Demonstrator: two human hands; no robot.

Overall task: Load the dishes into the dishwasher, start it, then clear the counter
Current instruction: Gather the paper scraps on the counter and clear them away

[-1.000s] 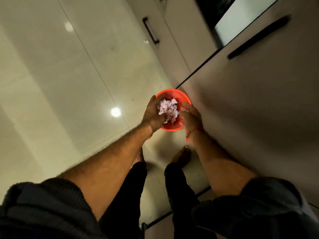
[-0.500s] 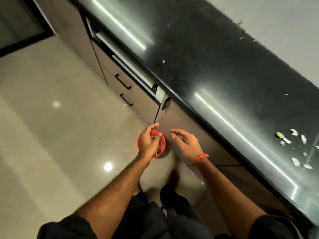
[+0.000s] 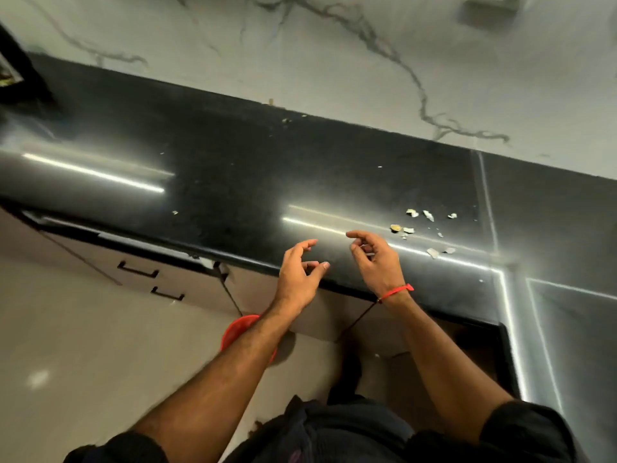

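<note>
A glossy black counter (image 3: pixel 233 168) runs across the view. Several pale scraps (image 3: pixel 412 213) lie scattered on it toward the right. My left hand (image 3: pixel 298 272) and my right hand (image 3: pixel 377 259) hover over the counter's front edge, both empty with fingers apart and curled. The right hand is just left of the scraps and wears a red thread at the wrist. A red bowl (image 3: pixel 237 330) sits on the floor below, mostly hidden behind my left forearm.
Beige cabinet fronts with black drawer handles (image 3: pixel 138 270) stand under the counter at the left. A marble wall (image 3: pixel 334 51) backs the counter. The counter turns a corner at the right (image 3: pixel 551 295). Tiled floor (image 3: pixel 83 345) spreads to the left.
Both hands let go of the red bowl, which stays on the floor. They rose to the counter edge as my view lifted from the floor to the countertop.
</note>
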